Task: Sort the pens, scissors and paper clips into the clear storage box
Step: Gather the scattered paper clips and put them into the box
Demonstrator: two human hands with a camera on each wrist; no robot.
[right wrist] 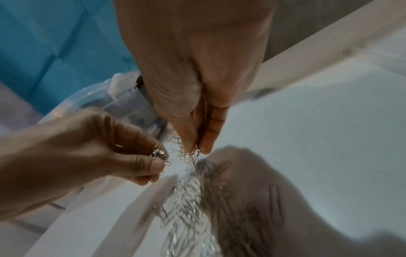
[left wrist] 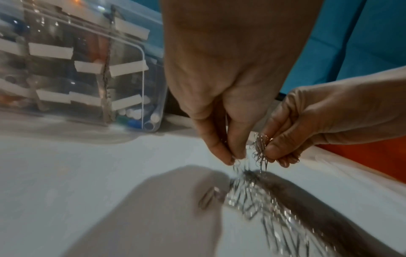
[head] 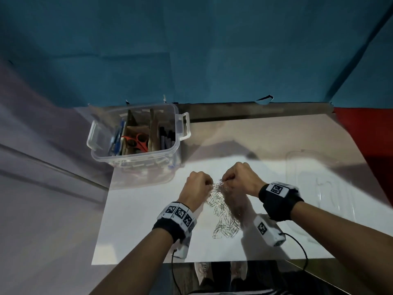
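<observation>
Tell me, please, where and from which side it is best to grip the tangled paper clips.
Probably at the top of the tangle, from above: both the left hand and right hand pinch the paper clips there, and the rest trails down onto the white sheet, interlinked.

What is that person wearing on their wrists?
Each bare forearm ends in a black fabric wrist band carrying white blocks printed with black square code markers. A white camera box hangs under the right wrist, and thin black cables trail from both. No sleeves or gloves show.
</observation>
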